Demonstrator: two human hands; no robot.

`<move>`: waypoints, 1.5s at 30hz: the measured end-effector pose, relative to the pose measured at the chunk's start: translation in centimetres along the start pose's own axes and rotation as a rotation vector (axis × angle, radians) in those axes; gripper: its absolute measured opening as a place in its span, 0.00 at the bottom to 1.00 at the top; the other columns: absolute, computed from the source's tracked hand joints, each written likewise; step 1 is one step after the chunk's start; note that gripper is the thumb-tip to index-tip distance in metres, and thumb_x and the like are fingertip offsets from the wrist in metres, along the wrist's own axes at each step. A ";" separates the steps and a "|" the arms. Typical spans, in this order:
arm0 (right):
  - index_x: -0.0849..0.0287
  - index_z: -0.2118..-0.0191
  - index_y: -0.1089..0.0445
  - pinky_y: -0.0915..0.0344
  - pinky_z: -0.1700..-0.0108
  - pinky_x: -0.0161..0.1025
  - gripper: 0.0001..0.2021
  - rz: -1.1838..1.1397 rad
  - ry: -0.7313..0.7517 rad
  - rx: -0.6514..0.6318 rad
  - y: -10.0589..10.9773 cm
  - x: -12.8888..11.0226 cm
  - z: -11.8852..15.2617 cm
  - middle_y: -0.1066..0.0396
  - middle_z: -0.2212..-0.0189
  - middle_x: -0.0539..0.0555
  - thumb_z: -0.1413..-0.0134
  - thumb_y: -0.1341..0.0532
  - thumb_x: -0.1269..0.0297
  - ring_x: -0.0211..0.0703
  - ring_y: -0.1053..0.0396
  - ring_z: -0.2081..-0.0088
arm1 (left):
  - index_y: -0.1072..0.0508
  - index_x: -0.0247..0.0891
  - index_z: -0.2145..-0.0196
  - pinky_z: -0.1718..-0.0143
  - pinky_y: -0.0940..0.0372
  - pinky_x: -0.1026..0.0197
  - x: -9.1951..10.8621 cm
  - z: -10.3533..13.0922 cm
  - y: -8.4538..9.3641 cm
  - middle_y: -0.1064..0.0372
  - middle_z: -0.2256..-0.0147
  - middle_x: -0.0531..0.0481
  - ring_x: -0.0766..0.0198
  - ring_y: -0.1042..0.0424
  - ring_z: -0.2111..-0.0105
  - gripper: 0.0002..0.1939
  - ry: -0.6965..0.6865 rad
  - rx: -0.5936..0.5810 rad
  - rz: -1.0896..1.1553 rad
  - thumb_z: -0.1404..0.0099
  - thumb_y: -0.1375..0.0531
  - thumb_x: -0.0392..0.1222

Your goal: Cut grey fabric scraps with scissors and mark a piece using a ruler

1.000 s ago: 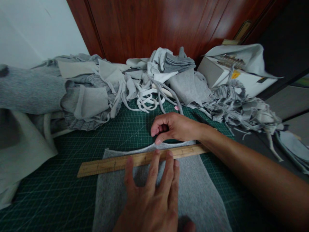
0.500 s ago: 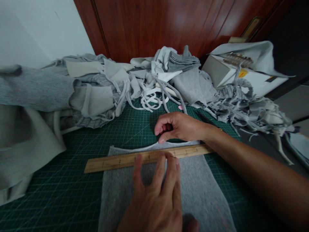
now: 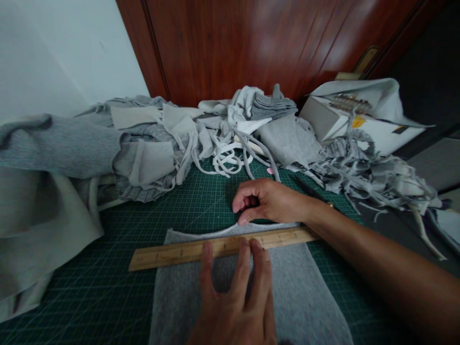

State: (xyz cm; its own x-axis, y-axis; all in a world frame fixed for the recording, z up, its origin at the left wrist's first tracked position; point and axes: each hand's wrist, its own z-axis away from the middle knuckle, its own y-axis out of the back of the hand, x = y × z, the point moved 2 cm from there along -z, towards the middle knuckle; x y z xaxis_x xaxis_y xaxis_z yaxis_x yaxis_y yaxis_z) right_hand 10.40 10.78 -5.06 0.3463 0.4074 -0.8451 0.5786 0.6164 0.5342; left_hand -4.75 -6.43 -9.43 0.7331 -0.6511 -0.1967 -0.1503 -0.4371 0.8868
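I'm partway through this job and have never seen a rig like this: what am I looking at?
There is no machine: these are a person's bare hands, seen by a camera worn on the head, looking forward and down. A grey cloth lies on a green gridded mat, with a wooden ruler across it. The left hand rests its fingertips on the ruler. The right hand is at the cloth's far edge; its exact grip is unclear. Behind are fabric scraps and a white box.
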 end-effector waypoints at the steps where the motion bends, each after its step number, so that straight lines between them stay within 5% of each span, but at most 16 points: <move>1: 0.58 0.64 0.21 0.34 0.63 0.36 0.11 0.014 0.000 -0.003 0.0 -0.1 0.0 0.24 0.67 0.48 0.51 0.22 0.68 0.39 0.29 0.66 | 0.24 0.40 0.39 0.29 0.71 0.25 0.1 0.1 -0.2 0.34 0.32 0.41 0.43 0.49 0.29 0.24 0.009 0.013 -0.012 0.27 0.46 0.44; 6: 0.59 0.60 0.22 0.34 0.64 0.37 0.09 0.091 -0.040 0.063 2.5 -0.8 1.0 0.23 0.69 0.49 0.39 0.30 0.58 0.41 0.28 0.67 | 0.25 0.38 0.37 0.28 0.75 0.25 0.4 0.1 -0.6 0.32 0.33 0.41 0.45 0.48 0.29 0.24 0.035 0.038 -0.003 0.26 0.48 0.42; 10: 0.58 0.62 0.19 0.35 0.62 0.40 0.06 0.555 -0.107 0.317 6.7 -0.3 2.3 0.20 0.68 0.51 0.38 0.33 0.63 0.43 0.27 0.67 | 0.26 0.38 0.37 0.28 0.76 0.25 0.6 0.1 -0.5 0.32 0.33 0.41 0.46 0.49 0.29 0.24 0.054 0.037 0.001 0.25 0.48 0.43; 13: 0.61 0.60 0.18 0.34 0.61 0.41 0.07 0.786 -0.249 0.312 8.2 0.7 2.7 0.19 0.66 0.56 0.39 0.30 0.64 0.47 0.24 0.65 | 0.26 0.38 0.36 0.28 0.75 0.24 0.7 0.1 -0.3 0.33 0.33 0.41 0.44 0.51 0.28 0.24 0.061 0.007 -0.004 0.26 0.47 0.44; 17: 0.62 0.59 0.18 0.34 0.62 0.41 0.07 0.908 -0.317 0.275 8.1 1.3 2.5 0.18 0.65 0.59 0.37 0.31 0.64 0.49 0.23 0.64 | 0.26 0.38 0.36 0.29 0.69 0.22 0.8 0.0 0.1 0.34 0.32 0.40 0.41 0.52 0.28 0.25 0.047 -0.017 -0.011 0.26 0.46 0.46; 22: 0.63 0.60 0.20 0.36 0.64 0.40 0.08 0.962 -0.338 0.331 7.5 1.7 2.2 0.19 0.67 0.59 0.32 0.35 0.63 0.48 0.24 0.67 | 0.27 0.35 0.36 0.30 0.76 0.23 0.3 0.0 0.5 0.37 0.31 0.38 0.41 0.50 0.29 0.26 -0.003 -0.041 -0.002 0.25 0.46 0.48; 38: 0.65 0.58 0.21 0.34 0.60 0.41 0.12 1.081 -0.372 0.357 7.3 2.7 1.9 0.18 0.63 0.62 0.28 0.38 0.62 0.51 0.21 0.62 | 0.28 0.32 0.36 0.32 0.75 0.23 -0.3 -0.2 0.9 0.36 0.32 0.32 0.36 0.46 0.32 0.33 -0.065 -0.040 0.014 0.27 0.46 0.57; 45: 0.64 0.57 0.21 0.33 0.56 0.42 0.16 1.169 -0.391 0.320 6.7 2.3 1.9 0.17 0.59 0.65 0.25 0.43 0.61 0.54 0.20 0.57 | 0.25 0.35 0.37 0.32 0.65 0.22 0.3 -0.4 1.2 0.36 0.32 0.35 0.33 0.47 0.31 0.34 0.016 -0.046 0.068 0.32 0.40 0.61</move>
State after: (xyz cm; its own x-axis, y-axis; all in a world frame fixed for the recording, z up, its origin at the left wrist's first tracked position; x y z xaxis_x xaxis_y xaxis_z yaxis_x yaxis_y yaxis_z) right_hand 16.46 14.55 -3.47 0.9302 0.3373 0.1446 -0.0847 -0.1861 0.9789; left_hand -4.43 -6.93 -8.31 0.7328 -0.6680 -0.1293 -0.1697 -0.3635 0.9160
